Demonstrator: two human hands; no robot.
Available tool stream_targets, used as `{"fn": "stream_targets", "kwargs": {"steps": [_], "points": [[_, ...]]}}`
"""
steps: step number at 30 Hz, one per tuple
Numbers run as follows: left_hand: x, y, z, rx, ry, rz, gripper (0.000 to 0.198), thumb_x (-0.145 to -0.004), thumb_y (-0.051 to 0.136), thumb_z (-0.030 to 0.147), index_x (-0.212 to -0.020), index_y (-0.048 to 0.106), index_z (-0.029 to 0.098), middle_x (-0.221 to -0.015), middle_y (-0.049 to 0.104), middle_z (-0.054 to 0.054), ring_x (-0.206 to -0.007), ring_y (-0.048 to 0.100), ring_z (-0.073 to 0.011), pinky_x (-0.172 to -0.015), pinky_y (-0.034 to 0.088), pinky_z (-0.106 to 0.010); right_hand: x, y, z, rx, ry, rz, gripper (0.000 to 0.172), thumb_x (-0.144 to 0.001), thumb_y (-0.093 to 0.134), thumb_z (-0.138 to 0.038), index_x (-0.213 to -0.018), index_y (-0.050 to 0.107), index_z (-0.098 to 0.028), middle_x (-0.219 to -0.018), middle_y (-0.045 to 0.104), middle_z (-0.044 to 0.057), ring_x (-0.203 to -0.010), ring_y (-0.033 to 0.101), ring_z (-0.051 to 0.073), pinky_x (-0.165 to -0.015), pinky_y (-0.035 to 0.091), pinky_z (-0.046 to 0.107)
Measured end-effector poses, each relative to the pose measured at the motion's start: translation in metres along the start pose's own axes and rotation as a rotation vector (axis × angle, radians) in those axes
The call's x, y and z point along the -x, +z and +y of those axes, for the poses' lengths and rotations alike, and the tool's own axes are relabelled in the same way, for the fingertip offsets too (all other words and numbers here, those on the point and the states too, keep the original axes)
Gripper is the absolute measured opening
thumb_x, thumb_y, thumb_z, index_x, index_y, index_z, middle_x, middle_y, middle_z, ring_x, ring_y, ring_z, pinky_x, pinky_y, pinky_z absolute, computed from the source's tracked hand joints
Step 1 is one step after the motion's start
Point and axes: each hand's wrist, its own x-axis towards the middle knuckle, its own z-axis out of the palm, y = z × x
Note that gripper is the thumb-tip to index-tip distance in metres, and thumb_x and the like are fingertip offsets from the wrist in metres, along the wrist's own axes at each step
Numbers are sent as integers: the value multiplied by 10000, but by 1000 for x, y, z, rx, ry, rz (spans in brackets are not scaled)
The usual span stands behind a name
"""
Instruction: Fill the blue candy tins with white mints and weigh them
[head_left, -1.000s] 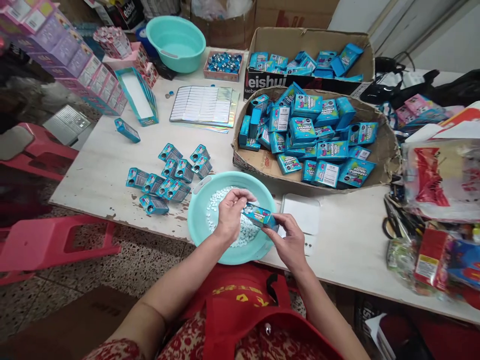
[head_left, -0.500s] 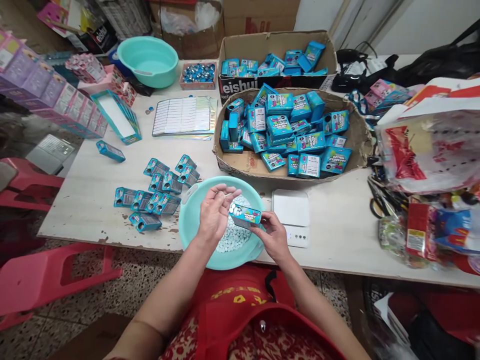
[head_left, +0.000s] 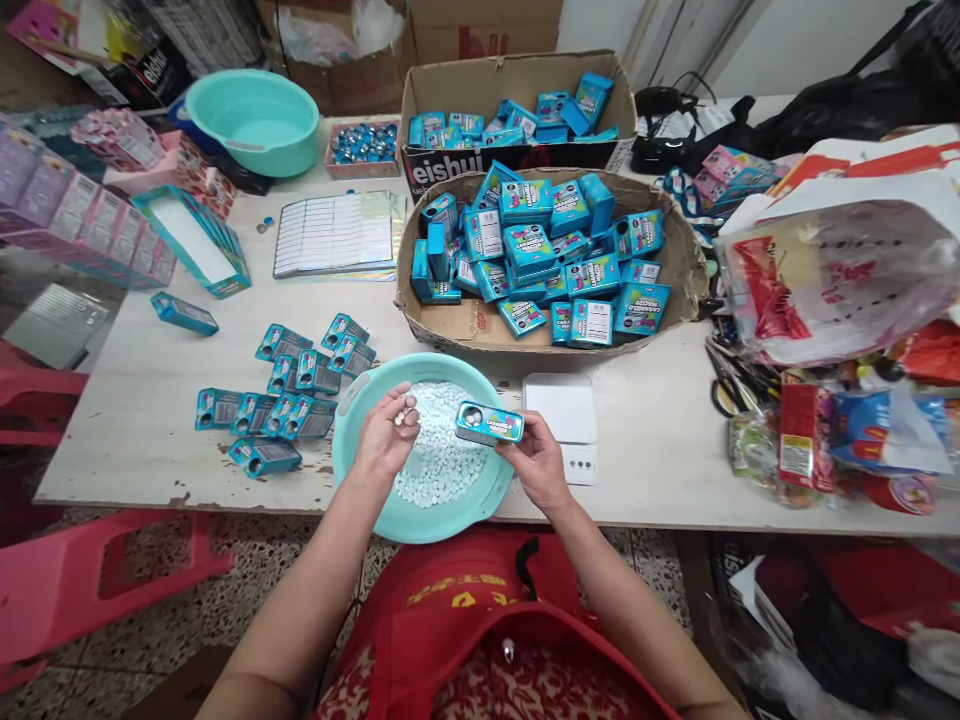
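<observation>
My right hand (head_left: 538, 462) grips the right end of a small blue candy box (head_left: 490, 424), held level above the basin. Pale candies show in the round hole at the box's left end. My left hand (head_left: 386, 435) is curled around a few white candies (head_left: 405, 412), to the left of the box and apart from it. Below both hands is a turquoise basin (head_left: 352, 470) with a heap of small white candies (head_left: 442, 465) in it. Several blue boxes with round holes (head_left: 309, 415) lie grouped on the table to the left.
A white digital scale (head_left: 559, 410) lies right of the basin. Behind it stands a cut-down carton (head_left: 480, 325) heaped with blue boxes, with another carton (head_left: 517, 160) beyond. A second turquoise basin (head_left: 255, 125) is back left. Scissors (head_left: 724, 390) and bagged goods (head_left: 840, 290) crowd the right.
My left hand has drawn back left from the box's hole and curled around candies. The box has turned level, its hole now showing. The whole view has shifted a little.
</observation>
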Motion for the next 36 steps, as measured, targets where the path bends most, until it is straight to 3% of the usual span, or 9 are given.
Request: {"fn": "stream_targets", "kwargs": {"steps": [5, 9, 12, 17, 21, 26, 31, 36], "points": [[-2, 2, -11, -78, -59, 0, 136, -795, 484, 46, -880, 555, 124, -585, 502, 35, -347, 360, -19, -295, 230, -107, -6, -42, 3, 51, -42, 177, 360, -673, 763, -287, -964, 555, -237, -926, 598, 6, -850, 590, 155, -804, 490, 307], [-7, 0, -26, -183, -84, 34, 146, -772, 511, 66, -904, 565, 95, -595, 526, 19, -330, 344, -11, -293, 206, -112, -13, -83, 25, 164, -25, 356, 420, -661, 743, -356, -966, 490, -218, -893, 612, 18, -831, 590, 168, -794, 487, 336], [-12, -3, -36, -238, -178, -12, 179, -735, 545, 63, -910, 561, 102, -561, 495, 40, -321, 318, -12, -297, 185, -114, -20, -103, 46, 210, 23, 366, 438, -662, 709, -396, -973, 465, -208, -904, 628, 37, -858, 606, 189, -824, 484, 377], [-15, 0, -46, -261, -242, -48, 202, -711, 600, 101, -909, 563, 115, -541, 471, 53, -345, 334, -16, -321, 191, -106, -21, -117, 61, 213, 52, 363, 475, -647, 719, -391, -1008, 477, -200, -1003, 623, 65, -955, 605, 206, -910, 464, 416], [-16, 0, -50, -261, -265, -20, 151, -730, 597, 118, -878, 563, 120, -499, 429, 67, -353, 343, -26, -323, 194, -105, -4, -126, 53, 265, 45, 374, 636, -601, 781, -368, -1137, 477, -208, -1229, 542, 110, -1151, 529, 226, -1003, 425, 436], [-21, -5, -53, -257, -292, -24, 67, -761, 609, 158, -782, 556, 123, -413, 252, 113, -323, 254, -25, -310, 154, -110, 34, -147, 42, 384, 139, 553, 476, -698, 694, -428, -1068, 547, -166, -1108, 616, 130, -1013, 601, 222, -915, 482, 454], [-25, 3, -54, -296, -261, -23, 129, -725, 619, 113, -848, 585, 100, -557, 480, 37, -407, 408, -26, -341, 243, -100, 63, -166, 42, 441, 229, 690, 436, -700, 665, -455, -994, 593, -141, -1010, 665, 138, -940, 623, 224, -887, 485, 446], [-23, 27, -50, -409, -218, -122, 183, -708, 668, 189, -855, 620, 90, -607, 500, 18, -459, 474, -50, -362, 290, -125, 78, -173, 46, 423, 266, 736, 452, -683, 670, -464, -990, 598, -140, -985, 676, 126, -935, 631, 221, -890, 484, 433]]}}
